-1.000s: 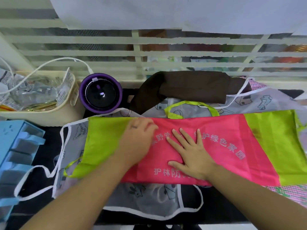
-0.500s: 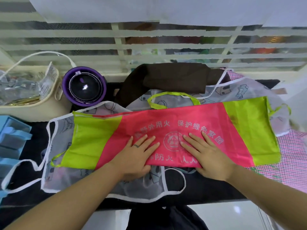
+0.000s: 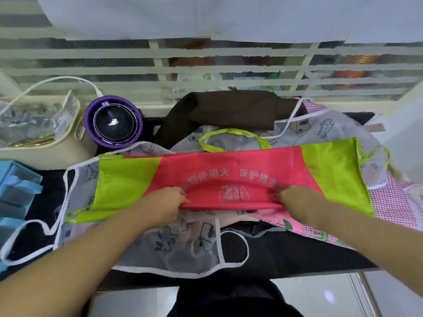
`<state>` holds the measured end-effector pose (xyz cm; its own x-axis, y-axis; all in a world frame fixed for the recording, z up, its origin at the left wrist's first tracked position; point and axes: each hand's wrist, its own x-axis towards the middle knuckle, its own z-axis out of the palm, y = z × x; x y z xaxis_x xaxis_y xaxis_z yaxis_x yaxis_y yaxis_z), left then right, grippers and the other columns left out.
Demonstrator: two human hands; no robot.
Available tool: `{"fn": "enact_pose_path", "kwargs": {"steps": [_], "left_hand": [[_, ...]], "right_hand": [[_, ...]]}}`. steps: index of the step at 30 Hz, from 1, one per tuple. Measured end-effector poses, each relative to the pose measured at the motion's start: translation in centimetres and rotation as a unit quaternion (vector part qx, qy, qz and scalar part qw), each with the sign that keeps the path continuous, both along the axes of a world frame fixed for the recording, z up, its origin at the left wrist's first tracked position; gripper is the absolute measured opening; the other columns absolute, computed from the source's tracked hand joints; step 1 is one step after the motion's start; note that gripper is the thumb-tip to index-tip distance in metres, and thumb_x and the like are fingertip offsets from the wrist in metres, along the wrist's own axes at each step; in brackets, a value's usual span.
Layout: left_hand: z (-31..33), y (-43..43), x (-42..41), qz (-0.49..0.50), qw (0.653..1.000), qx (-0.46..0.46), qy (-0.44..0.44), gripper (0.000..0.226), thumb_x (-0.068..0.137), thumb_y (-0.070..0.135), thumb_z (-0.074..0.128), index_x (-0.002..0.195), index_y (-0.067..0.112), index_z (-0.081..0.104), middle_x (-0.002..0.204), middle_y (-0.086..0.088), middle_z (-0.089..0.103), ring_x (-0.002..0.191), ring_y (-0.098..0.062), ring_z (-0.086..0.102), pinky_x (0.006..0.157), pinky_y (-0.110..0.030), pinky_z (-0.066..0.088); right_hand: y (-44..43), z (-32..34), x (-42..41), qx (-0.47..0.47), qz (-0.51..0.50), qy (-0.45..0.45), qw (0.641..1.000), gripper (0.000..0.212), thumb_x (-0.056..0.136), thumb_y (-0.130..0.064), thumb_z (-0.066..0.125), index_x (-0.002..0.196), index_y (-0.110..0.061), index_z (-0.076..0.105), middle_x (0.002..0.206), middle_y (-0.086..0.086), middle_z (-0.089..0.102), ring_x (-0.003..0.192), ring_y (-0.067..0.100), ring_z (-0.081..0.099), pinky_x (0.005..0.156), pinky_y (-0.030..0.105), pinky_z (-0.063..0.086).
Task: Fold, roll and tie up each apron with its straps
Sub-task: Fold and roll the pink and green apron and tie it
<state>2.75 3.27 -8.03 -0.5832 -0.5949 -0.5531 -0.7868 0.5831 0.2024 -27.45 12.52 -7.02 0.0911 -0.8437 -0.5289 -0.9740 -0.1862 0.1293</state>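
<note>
Two hands are pinching the near edge of the pink and green apron (image 3: 229,170). The left hand (image 3: 162,202) and the right hand (image 3: 297,202) are gripping it on each side of the round white mark, and the edge is lifting up a little between them. The apron is lying wide across the black bench (image 3: 286,255), on top of a see-through apron (image 3: 171,248) with white trim. A brown cloth (image 3: 229,108) is lying behind it. On the left, a cream basket (image 3: 45,154) is holding shiny clear packets (image 3: 27,124). A blue tray (image 3: 16,191) is sitting nearer; I cannot tell what is inside.
</note>
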Motion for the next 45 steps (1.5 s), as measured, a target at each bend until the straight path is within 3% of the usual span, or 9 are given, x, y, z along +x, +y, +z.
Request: {"fn": "enact_pose_path", "kwargs": {"steps": [4, 7, 12, 19, 23, 27, 35, 40, 45], "left_hand": [[0.5, -3.0, 2.1, 0.073, 0.997, 0.032, -0.025, 0.021, 0.083, 0.003, 0.048, 0.067, 0.013, 0.058, 0.076, -0.005, 0.061, 0.072, -0.021, 0.056, 0.06, -0.028, 0.039], [0.4, -4.8, 3.7, 0.109, 0.99, 0.066, -0.056, 0.031, 0.086, 0.003, 0.046, 0.058, 0.017, 0.045, 0.061, 0.001, 0.048, 0.057, -0.012, 0.043, 0.051, -0.025, 0.03], [-0.8, -6.5, 6.8, 0.139, 0.98, 0.05, -0.137, 0.027, 0.086, 0.005, 0.047, 0.06, 0.013, 0.047, 0.071, -0.004, 0.053, 0.068, -0.018, 0.049, 0.059, -0.029, 0.036], [-0.7, -4.6, 5.3, 0.086, 0.952, -0.099, -0.275, 0.022, 0.089, 0.022, 0.054, 0.108, 0.018, 0.063, 0.11, 0.001, 0.064, 0.104, -0.021, 0.06, 0.082, -0.029, 0.047], [0.9, -2.4, 1.2, 0.041, 0.97, -0.202, -0.129, 0.037, 0.086, 0.024, 0.051, 0.123, 0.024, 0.045, 0.12, 0.002, 0.057, 0.109, -0.021, 0.059, 0.082, -0.032, 0.041], [1.5, -0.1, -4.6, -0.007, 0.996, -0.046, 0.075, 0.041, 0.089, 0.044, 0.051, 0.127, 0.03, 0.045, 0.126, 0.008, 0.049, 0.115, -0.015, 0.048, 0.099, -0.036, 0.038], [2.2, -3.9, -6.7, -0.001, 0.986, 0.164, 0.014, 0.018, 0.098, 0.041, 0.047, 0.085, 0.029, 0.049, 0.086, 0.011, 0.052, 0.076, -0.005, 0.048, 0.066, -0.024, 0.036], [1.5, -6.2, -7.6, 0.003, 0.982, 0.173, -0.071, 0.042, 0.097, 0.051, 0.044, 0.121, 0.018, 0.056, 0.119, 0.001, 0.059, 0.107, -0.018, 0.055, 0.093, -0.032, 0.041], [-0.5, -6.1, -7.4, 0.013, 0.995, 0.094, 0.005, 0.033, 0.093, 0.051, 0.051, 0.085, 0.02, 0.058, 0.085, 0.002, 0.059, 0.074, -0.012, 0.052, 0.064, -0.027, 0.039]], "right_hand": [[-3.2, 1.7, -0.8, 0.102, -0.056, -0.012, 0.993, 0.025, 0.094, 0.001, 0.039, 0.102, -0.012, 0.059, 0.108, 0.007, 0.064, 0.091, 0.023, 0.059, 0.072, 0.026, 0.042], [-4.6, 1.1, -2.0, 0.172, -0.087, 0.023, 0.981, 0.028, 0.092, 0.001, 0.041, 0.108, -0.008, 0.062, 0.104, 0.006, 0.061, 0.087, 0.022, 0.056, 0.073, 0.026, 0.044], [-4.3, 0.1, -4.7, 0.197, -0.12, 0.1, 0.968, 0.028, 0.093, -0.004, 0.046, 0.118, -0.006, 0.059, 0.119, 0.01, 0.062, 0.1, 0.021, 0.06, 0.073, 0.022, 0.039], [-3.6, -1.5, -5.8, 0.145, -0.135, 0.115, 0.973, 0.033, 0.093, -0.005, 0.044, 0.124, -0.005, 0.056, 0.131, 0.01, 0.057, 0.119, 0.024, 0.057, 0.092, 0.025, 0.044], [-3.6, -1.4, -5.9, 0.139, -0.153, 0.082, 0.975, 0.033, 0.092, -0.004, 0.044, 0.121, -0.007, 0.059, 0.128, 0.01, 0.059, 0.117, 0.025, 0.058, 0.088, 0.025, 0.045], [-3.9, -0.9, -5.6, 0.155, -0.158, 0.054, 0.974, 0.033, 0.091, -0.004, 0.043, 0.12, -0.005, 0.06, 0.126, 0.011, 0.06, 0.115, 0.026, 0.058, 0.088, 0.027, 0.046], [-4.9, 3.4, -7.1, 0.236, -0.132, 0.043, 0.962, 0.016, 0.081, -0.006, 0.046, 0.072, -0.019, 0.049, 0.073, -0.003, 0.051, 0.072, 0.015, 0.054, 0.055, 0.021, 0.04], [-5.7, 2.5, -8.4, 0.244, -0.137, 0.086, 0.956, 0.025, 0.084, -0.004, 0.054, 0.109, -0.009, 0.059, 0.079, 0.0, 0.053, 0.079, 0.018, 0.055, 0.055, 0.016, 0.043], [-4.2, 1.0, -11.8, 0.12, -0.214, 0.104, 0.964, 0.034, 0.087, -0.006, 0.051, 0.12, -0.008, 0.056, 0.113, 0.007, 0.061, 0.105, 0.022, 0.061, 0.077, 0.023, 0.046]]}}
